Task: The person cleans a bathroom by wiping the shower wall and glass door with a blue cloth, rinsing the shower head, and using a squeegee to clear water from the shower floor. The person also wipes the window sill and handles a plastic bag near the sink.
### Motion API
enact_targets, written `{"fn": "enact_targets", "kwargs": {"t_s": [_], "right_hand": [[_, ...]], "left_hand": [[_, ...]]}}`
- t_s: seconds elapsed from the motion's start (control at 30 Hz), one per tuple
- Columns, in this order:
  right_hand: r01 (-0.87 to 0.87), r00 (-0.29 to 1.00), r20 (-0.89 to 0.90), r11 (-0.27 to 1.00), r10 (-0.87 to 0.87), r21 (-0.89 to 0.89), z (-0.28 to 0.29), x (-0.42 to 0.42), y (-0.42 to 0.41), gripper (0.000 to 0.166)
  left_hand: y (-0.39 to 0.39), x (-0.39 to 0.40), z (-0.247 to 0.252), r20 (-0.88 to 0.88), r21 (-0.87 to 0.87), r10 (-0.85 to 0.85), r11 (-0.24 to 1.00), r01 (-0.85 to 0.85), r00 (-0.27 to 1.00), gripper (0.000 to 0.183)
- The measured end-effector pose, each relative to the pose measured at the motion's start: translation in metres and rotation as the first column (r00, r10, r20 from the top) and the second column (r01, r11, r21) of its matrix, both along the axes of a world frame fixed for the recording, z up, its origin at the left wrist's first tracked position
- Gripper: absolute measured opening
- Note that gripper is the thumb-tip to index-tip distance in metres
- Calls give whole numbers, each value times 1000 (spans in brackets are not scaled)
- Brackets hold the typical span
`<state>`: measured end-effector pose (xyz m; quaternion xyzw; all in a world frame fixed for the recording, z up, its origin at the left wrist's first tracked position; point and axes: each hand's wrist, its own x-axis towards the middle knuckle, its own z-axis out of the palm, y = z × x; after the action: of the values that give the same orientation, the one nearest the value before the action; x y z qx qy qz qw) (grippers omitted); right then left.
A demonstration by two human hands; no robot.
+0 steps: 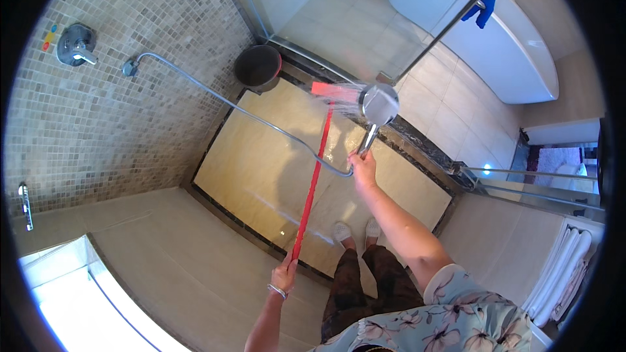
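Note:
My left hand (284,274) is closed around the lower end of a long red pole (313,190). At the pole's far end is a flat red head (335,92), close to the glass and partly veiled by water spray. In my right hand (363,168) is the handle of a chrome hand shower (379,103), held above the floor. Water sprays from it leftward across the red head. A metal shower hose (244,112) runs from the shower handle to a wall outlet (129,67).
A dark bucket (258,67) stands in the far corner by the mosaic wall (161,24). A glass panel and a dark stone curb (415,137) border the wet shower floor (244,161). Beyond are a white bathtub (469,44) and a blue cloth (481,10). Towels (562,269) sit at right.

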<state>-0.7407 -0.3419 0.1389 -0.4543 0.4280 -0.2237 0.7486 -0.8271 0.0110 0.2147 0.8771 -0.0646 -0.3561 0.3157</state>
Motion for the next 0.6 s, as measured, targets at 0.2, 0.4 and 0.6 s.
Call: {"fn": "enact_targets", "kwargs": {"t_s": [0.2,0.4,0.6], "right_hand": [[94,996,12,990,-93,-108,3,63,-29,11],[78,995,69,982,-67,-172,-10,128,-72,11],[35,997,79,961,-14,-274,-4,195,-98,12]], "left_hand": [[-20,38,-28,-6,-29,68,997,-69,998,39],[-37,48,-27,-17,-41,168,985,-168,986,37],[-62,34,6,-256,-54,312,940,-336,915,40]]}}
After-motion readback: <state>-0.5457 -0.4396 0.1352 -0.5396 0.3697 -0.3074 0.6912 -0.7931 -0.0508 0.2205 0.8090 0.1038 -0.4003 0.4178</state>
